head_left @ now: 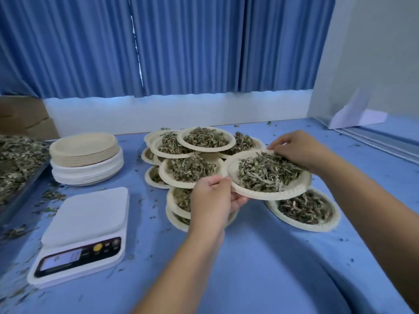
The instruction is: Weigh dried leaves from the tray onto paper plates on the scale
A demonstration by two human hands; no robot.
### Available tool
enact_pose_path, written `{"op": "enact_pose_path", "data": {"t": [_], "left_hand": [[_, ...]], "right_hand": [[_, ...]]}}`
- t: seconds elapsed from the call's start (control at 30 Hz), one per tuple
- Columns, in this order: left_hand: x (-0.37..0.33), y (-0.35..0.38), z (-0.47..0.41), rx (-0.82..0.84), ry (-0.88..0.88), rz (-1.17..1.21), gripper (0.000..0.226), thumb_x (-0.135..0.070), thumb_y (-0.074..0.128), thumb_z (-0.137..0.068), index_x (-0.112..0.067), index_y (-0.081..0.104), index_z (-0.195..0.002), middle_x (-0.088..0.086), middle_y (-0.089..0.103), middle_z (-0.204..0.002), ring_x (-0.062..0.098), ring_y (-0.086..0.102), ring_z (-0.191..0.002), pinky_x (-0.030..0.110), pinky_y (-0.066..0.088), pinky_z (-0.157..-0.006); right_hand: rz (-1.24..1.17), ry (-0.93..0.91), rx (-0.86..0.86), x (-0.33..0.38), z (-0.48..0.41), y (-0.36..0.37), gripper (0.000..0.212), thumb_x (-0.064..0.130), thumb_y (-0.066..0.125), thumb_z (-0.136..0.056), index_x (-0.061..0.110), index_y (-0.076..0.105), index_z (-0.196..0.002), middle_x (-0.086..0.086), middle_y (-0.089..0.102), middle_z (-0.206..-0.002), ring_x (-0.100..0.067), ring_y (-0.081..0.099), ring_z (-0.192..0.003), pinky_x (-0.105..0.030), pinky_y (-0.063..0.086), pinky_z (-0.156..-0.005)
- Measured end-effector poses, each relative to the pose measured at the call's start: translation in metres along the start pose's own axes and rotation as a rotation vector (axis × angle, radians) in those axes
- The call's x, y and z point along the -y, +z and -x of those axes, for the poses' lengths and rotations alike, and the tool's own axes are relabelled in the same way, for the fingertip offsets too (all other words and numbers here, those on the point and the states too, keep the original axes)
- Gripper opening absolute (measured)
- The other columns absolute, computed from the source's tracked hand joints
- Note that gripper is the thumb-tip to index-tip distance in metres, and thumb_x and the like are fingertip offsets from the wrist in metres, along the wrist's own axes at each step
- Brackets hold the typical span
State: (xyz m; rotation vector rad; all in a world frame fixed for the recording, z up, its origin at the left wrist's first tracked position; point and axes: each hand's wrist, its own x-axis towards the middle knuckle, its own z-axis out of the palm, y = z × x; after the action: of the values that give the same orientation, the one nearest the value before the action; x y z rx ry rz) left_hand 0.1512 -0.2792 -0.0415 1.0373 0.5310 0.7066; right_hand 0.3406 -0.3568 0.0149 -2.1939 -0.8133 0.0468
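A paper plate [267, 193] heaped with dried leaves [267, 172] hangs just above the pile of filled plates [192, 168]. My left hand [212, 197] grips its near-left rim. My right hand [297, 148] pinches its far rim, fingers touching the leaves. The white scale [88, 225] sits at the left with a bare platform. A stack of unused plates [85, 157] stands behind the scale. The tray of dried leaves [15, 162] lies at the far left edge, partly cut off.
One filled plate [305, 209] lies alone on the blue tablecloth [272, 257], to the right below the held plate. Leaf crumbs are scattered over the cloth. Blue curtains and a white wall close the back; folded white paper [358, 116] sits at the back right.
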Motion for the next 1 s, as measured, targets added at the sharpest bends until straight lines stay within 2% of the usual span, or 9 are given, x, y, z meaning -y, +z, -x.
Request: {"op": "enact_pose_path", "data": {"t": [0.07, 0.17, 0.33, 0.47, 0.53, 0.63, 0.73, 0.83, 1.0], "left_hand": [[0.015, 0.02, -0.001, 0.006, -0.023, -0.003, 0.021, -0.008, 0.05, -0.096, 0.003, 0.057, -0.112, 0.016, 0.071, -0.094, 0.017, 0.072, -0.071, 0.022, 0.054, -0.055], [0.036, 0.042, -0.002, 0.011, -0.061, -0.029, 0.022, -0.009, 0.049, -0.096, 0.002, 0.056, -0.114, 0.017, 0.07, -0.099, 0.018, 0.072, -0.073, 0.021, 0.054, -0.054], [0.065, 0.059, -0.01, -0.014, -0.12, -0.159, 0.012, -0.007, 0.05, -0.096, 0.003, 0.058, -0.096, 0.017, 0.065, -0.087, 0.022, 0.064, -0.067, 0.021, 0.053, -0.05], [0.075, 0.06, -0.017, -0.028, -0.12, -0.235, 0.011, -0.008, 0.053, -0.095, 0.001, 0.059, -0.098, 0.011, 0.062, -0.081, 0.018, 0.063, -0.062, 0.02, 0.053, -0.049], [0.078, 0.06, -0.021, -0.041, -0.106, -0.265, 0.014, -0.008, 0.053, -0.095, 0.001, 0.059, -0.103, 0.013, 0.063, -0.086, 0.019, 0.064, -0.067, 0.02, 0.054, -0.051], [0.079, 0.06, -0.027, -0.053, -0.058, -0.312, 0.016, -0.011, 0.053, -0.095, -0.001, 0.059, -0.105, 0.013, 0.066, -0.094, 0.017, 0.065, -0.069, 0.025, 0.057, -0.057], [0.083, 0.06, -0.032, -0.057, -0.031, -0.364, 0.015, -0.012, 0.052, -0.095, -0.003, 0.059, -0.105, 0.011, 0.066, -0.093, 0.009, 0.064, -0.055, 0.03, 0.059, -0.063], [0.087, 0.061, -0.034, -0.068, -0.03, -0.377, 0.008, -0.013, 0.051, -0.096, -0.008, 0.056, -0.099, 0.008, 0.062, -0.089, 0.001, 0.059, -0.043, 0.027, 0.058, -0.058], [0.088, 0.056, -0.036, -0.065, -0.02, -0.396, 0.014, -0.019, 0.051, -0.097, -0.008, 0.058, -0.094, 0.009, 0.067, -0.088, 0.012, 0.067, -0.053, 0.032, 0.059, -0.061]], "right_hand": [[-0.04, 0.069, -0.001, -0.024, -0.003, -0.008, 0.013, 0.02, 0.063, -0.089, 0.016, 0.074, -0.085, 0.001, 0.068, -0.083, -0.011, 0.059, -0.075, -0.028, 0.048, -0.07], [-0.055, 0.149, -0.001, -0.058, -0.005, -0.013, 0.013, 0.023, 0.064, -0.088, 0.015, 0.074, -0.086, -0.004, 0.071, -0.087, -0.018, 0.064, -0.084, -0.035, 0.053, -0.082], [-0.08, 0.224, 0.002, -0.097, -0.006, -0.014, 0.017, 0.026, 0.067, -0.088, 0.011, 0.073, -0.084, -0.012, 0.069, -0.085, -0.023, 0.058, -0.073, -0.034, 0.052, -0.07], [-0.089, 0.236, 0.011, -0.112, -0.011, -0.012, 0.019, 0.026, 0.066, -0.088, 0.008, 0.072, -0.088, -0.01, 0.068, -0.083, -0.019, 0.058, -0.073, -0.027, 0.046, -0.063], [-0.103, 0.237, 0.009, -0.115, -0.013, -0.009, 0.016, 0.025, 0.066, -0.088, 0.011, 0.072, -0.087, -0.011, 0.07, -0.085, -0.02, 0.062, -0.077, -0.028, 0.047, -0.066], [-0.115, 0.226, -0.009, -0.119, -0.016, -0.004, 0.013, 0.022, 0.062, -0.089, 0.014, 0.07, -0.082, -0.008, 0.066, -0.079, -0.018, 0.057, -0.069, -0.024, 0.045, -0.059], [-0.113, 0.216, -0.027, -0.123, -0.018, 0.0, 0.015, 0.021, 0.06, -0.09, 0.013, 0.071, -0.083, -0.006, 0.062, -0.076, -0.018, 0.052, -0.062, -0.025, 0.044, -0.056], [-0.108, 0.205, -0.04, -0.126, -0.019, 0.003, 0.015, 0.02, 0.058, -0.09, 0.013, 0.072, -0.086, -0.004, 0.062, -0.075, -0.018, 0.05, -0.057, -0.027, 0.043, -0.057], [-0.07, 0.187, -0.062, -0.127, -0.02, 0.004, 0.013, 0.024, 0.059, -0.09, 0.019, 0.07, -0.087, 0.002, 0.062, -0.076, -0.016, 0.051, -0.055, -0.025, 0.042, -0.052]]}}
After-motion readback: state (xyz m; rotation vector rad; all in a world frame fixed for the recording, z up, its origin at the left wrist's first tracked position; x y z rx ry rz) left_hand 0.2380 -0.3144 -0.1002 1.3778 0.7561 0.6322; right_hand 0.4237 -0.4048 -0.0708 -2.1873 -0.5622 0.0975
